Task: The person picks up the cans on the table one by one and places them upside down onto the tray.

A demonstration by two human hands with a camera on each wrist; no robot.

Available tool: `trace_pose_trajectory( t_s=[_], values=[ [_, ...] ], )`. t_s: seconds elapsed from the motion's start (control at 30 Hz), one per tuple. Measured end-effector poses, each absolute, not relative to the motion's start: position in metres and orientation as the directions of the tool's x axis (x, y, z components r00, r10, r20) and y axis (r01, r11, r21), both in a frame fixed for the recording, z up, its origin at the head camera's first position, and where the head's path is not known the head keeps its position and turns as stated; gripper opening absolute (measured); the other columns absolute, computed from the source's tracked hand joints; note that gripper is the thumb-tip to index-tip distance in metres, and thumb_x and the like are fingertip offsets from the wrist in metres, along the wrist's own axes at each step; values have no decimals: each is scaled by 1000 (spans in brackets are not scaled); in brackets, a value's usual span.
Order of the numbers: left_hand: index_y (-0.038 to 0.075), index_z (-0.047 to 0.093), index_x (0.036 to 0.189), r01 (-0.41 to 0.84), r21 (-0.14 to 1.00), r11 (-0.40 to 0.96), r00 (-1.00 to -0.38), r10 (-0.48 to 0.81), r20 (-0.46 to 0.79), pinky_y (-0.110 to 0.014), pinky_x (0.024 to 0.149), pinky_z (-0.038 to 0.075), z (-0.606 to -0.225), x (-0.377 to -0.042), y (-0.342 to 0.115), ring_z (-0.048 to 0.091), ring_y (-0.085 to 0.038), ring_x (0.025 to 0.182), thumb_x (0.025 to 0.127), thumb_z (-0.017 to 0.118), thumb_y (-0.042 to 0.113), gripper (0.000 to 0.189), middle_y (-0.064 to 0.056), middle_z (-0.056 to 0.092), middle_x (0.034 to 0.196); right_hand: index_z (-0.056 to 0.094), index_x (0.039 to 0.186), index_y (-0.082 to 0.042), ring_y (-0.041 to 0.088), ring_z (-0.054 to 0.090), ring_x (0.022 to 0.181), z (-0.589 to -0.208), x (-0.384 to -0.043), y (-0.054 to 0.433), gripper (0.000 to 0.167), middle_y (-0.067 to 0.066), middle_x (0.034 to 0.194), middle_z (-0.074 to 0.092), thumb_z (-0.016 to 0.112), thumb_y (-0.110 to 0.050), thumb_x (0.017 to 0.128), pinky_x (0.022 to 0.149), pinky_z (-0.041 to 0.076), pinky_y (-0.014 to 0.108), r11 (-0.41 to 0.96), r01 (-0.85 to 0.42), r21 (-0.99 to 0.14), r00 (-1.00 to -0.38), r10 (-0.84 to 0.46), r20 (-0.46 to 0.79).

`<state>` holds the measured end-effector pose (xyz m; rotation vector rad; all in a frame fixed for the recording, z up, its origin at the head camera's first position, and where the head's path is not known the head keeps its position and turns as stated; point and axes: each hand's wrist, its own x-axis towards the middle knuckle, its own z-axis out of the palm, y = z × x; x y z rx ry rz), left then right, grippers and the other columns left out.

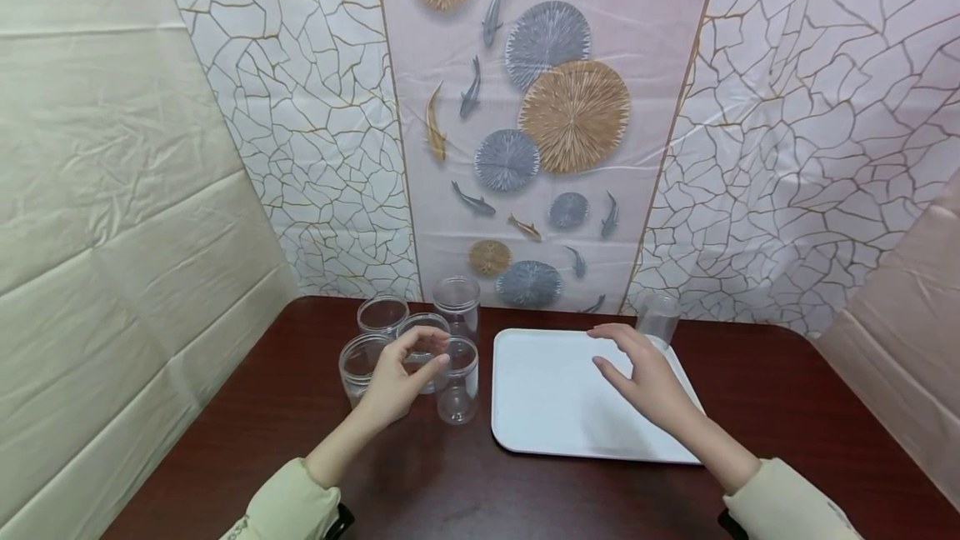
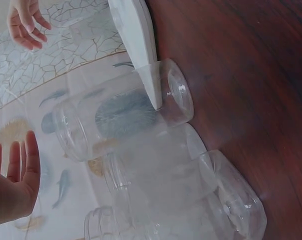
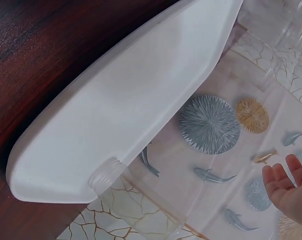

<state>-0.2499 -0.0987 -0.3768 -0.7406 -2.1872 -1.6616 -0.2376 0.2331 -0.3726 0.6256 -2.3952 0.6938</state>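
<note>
My left hand [image 1: 397, 377] hovers over a group of clear plastic jars, its fingers loosely bent and nothing in its grasp. Nearest to it are a front jar [image 1: 457, 394] and a left jar [image 1: 358, 354]; the hand partly hides the left one. From the left wrist, the jars [image 2: 126, 112] appear upright with open, threaded mouths. Above the white tray [image 1: 555, 407] is my right hand [image 1: 648, 377], thumb and fingers apart, holding nothing. A single clear jar [image 1: 660, 317] stands at the tray's far right corner, its threaded neck [image 3: 108, 175] down against the tray.
Dark red-brown wood makes up the tabletop [image 1: 420, 482]. A patterned cloth backdrop [image 1: 517, 215] rises at the table's far edge, and a beige cloth wall [image 1: 127, 215] borders the left. More jars [image 1: 456, 294] stand behind the front ones.
</note>
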Motion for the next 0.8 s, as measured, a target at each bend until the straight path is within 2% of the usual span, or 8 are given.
trace_pose_trajectory(
  t_s=[0.13,0.3,0.5,0.6,0.8],
  values=[
    [1,63,106,569,794,214,-821,192,537,-26,74,54,-377,-249,-95,60,-18,94,85,67,6,22,-17,66,102,60,115,-5,28,58,108,-374,-239,233,33,9,114,62,67,-2,84,85,50,47,752,-571,-331,-725,-272,632],
    [1,63,107,602,766,226,-798,172,577,-29,76,54,-383,-254,-93,59,-17,97,84,67,5,23,-17,65,107,61,115,-6,27,58,108,-378,-241,232,32,8,114,62,67,-2,84,85,50,47,744,-576,-337,-722,-271,636],
    [8,62,113,654,656,377,-753,245,610,-34,84,49,-392,-261,-92,55,-23,105,82,72,11,33,-8,62,113,61,114,-6,25,58,107,-381,-242,229,33,7,112,63,68,-1,83,84,51,46,735,-585,-342,-720,-277,637],
    [11,60,118,672,603,430,-736,297,609,-39,89,45,-395,-264,-91,52,-24,113,81,73,16,39,-5,60,118,61,114,-6,25,58,106,-382,-242,227,33,6,112,64,68,-1,82,83,52,45,737,-583,-342,-722,-276,634],
    [13,58,122,686,538,489,-720,356,595,-54,101,38,-398,-269,-89,46,-31,124,79,75,19,47,-11,55,130,61,113,-5,25,57,106,-383,-241,226,32,7,112,64,68,-2,82,82,53,44,740,-582,-338,-720,-275,637]
  ],
)
